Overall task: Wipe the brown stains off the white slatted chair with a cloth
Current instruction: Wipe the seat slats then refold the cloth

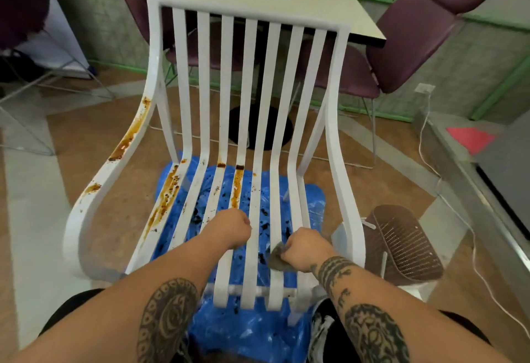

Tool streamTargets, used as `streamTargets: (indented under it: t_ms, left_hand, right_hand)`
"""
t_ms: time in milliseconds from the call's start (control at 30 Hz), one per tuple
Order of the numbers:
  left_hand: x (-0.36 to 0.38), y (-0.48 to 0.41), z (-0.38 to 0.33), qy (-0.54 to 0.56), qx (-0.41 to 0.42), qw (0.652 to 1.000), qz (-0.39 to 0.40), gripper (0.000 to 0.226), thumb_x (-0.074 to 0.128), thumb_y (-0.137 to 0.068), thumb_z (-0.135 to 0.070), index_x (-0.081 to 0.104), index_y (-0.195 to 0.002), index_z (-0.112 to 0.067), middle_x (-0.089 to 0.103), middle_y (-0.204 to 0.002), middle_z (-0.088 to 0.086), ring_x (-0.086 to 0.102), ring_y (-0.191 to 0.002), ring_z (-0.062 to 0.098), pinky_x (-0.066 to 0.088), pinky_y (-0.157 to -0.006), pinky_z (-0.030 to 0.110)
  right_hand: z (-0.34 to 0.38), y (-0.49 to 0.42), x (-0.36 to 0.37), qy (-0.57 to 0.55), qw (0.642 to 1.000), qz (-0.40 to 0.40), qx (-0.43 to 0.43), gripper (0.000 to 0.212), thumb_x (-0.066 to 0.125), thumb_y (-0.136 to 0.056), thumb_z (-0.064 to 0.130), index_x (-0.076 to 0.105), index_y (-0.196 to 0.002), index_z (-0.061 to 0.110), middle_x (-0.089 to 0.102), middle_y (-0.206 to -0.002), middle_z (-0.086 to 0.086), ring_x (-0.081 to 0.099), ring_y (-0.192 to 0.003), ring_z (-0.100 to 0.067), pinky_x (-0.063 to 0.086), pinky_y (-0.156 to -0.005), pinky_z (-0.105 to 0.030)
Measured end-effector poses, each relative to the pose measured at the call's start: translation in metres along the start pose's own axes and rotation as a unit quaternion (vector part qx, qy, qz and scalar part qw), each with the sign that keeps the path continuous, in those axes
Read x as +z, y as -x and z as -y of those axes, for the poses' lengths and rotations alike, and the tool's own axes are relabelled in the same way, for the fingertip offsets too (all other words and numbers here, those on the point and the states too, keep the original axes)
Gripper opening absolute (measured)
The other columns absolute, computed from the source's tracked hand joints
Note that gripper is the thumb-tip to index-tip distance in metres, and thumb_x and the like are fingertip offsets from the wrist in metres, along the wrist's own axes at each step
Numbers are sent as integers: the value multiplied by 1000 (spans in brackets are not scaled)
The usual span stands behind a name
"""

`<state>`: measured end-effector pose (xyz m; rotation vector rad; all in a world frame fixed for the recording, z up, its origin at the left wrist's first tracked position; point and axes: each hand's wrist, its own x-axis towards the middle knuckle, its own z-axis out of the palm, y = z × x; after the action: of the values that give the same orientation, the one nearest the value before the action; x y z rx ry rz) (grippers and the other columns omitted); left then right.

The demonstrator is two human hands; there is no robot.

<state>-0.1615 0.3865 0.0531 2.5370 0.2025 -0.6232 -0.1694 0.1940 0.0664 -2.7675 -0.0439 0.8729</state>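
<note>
A: Lying where is the cloth (279, 258) seen?

B: At lower centre-right of the frame, bunched under the right hand (307, 248) and pressed onto a seat slat of the chair (226, 61).

A: How is that hand held?

B: Closed tight round the cloth. The left hand (229, 228) is set on a slat just left of it, with the fingers tucked under, so a grip cannot be confirmed. Stains (236, 187) are seen above and to the left of both hands.

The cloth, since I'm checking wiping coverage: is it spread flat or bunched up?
Bunched up: the grey cloth is a wad gripped in the right hand, pressed on a seat slat.
</note>
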Motion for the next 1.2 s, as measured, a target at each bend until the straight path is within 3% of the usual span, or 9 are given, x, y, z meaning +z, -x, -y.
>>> streamTargets:
  t_ms: [100, 233, 300, 467, 567, 767, 967, 1067, 1200]
  left_hand:
    - [-11, 19, -18, 156, -18, 987, 18, 27, 45, -104, -29, 64, -97, -11, 67, -93, 11, 55, -68, 27, 51, -61, 35]
    - [-24, 49, -44, 419, -67, 903, 60, 39, 49, -101, -47, 60, -122, -16, 72, -108, 7, 70, -87, 24, 57, -62, 29]
    - [-29, 58, -53, 504, -56, 860, 51, 34, 57, -99, -42, 62, -123, -19, 73, -109, 6, 73, -97, 25, 61, -72, 33]
    - [-49, 84, -69, 551, -14, 834, -29, 21, 60, -100, -19, 64, -119, -25, 74, -101, 3, 69, -65, 12, 57, -62, 30]
    - [-61, 100, -70, 552, 17, 833, -22, 22, 54, -102, -14, 66, -117, -24, 77, -101, 6, 72, -82, 19, 61, -83, 40]
    - [-83, 130, -68, 592, 97, 800, -11, 23, 49, -104, -12, 66, -118, -20, 76, -102, 11, 69, -96, 29, 54, -94, 52]
    - [-92, 148, -74, 661, 133, 738, 3, 21, 55, -100, -6, 61, -120, -12, 76, -101, 19, 74, -86, 32, 60, -73, 45]
    - [-95, 154, -77, 691, 127, 712, 9, 25, 56, -101, -12, 61, -126, -9, 74, -109, 21, 74, -93, 34, 60, -74, 45]
    - [-103, 156, -77, 722, 96, 685, 12, 53, 46, -101, -53, 63, -126, -9, 72, -116, 20, 69, -108, 39, 54, -93, 57]
  right_hand:
    - [2, 15, -16, -235, 971, -29, 8, 28, 60, -95, 31, 71, -95, 5, 72, -79, -13, 68, -60, -20, 52, -48, -25]
    - [17, 40, -30, -532, 845, -34, 44, 21, 59, -99, 35, 69, -105, 17, 75, -95, -12, 75, -84, -28, 64, -69, -40]
    - [22, 52, -38, -589, 807, -19, 37, 18, 55, -102, 31, 66, -109, 19, 75, -99, -13, 72, -87, -29, 62, -63, -37]
    - [25, 80, -57, -613, 790, -19, -16, 20, 58, -100, 32, 68, -110, 17, 78, -98, -9, 73, -92, -29, 63, -73, -48]
    - [25, 96, -68, -604, 795, -8, -53, 24, 63, -98, 35, 67, -108, 14, 77, -101, -11, 71, -100, -34, 58, -85, -61]
    - [34, 122, -87, -683, 722, 17, -109, 47, 47, -101, 54, 69, -114, 15, 78, -104, -9, 72, -97, -33, 59, -83, -52]
    - [50, 141, -99, -600, 775, -50, -192, 23, 64, -98, 32, 66, -112, 13, 76, -102, -7, 72, -93, -25, 59, -83, -47]
    - [57, 150, -111, -592, 779, -71, -194, 16, 61, -100, 26, 68, -103, 12, 76, -89, -5, 70, -83, -23, 57, -75, -41]
    - [63, 151, -123, -590, 781, -109, -175, 17, 63, -99, 25, 68, -99, 9, 77, -90, -10, 73, -84, -29, 61, -71, -42]
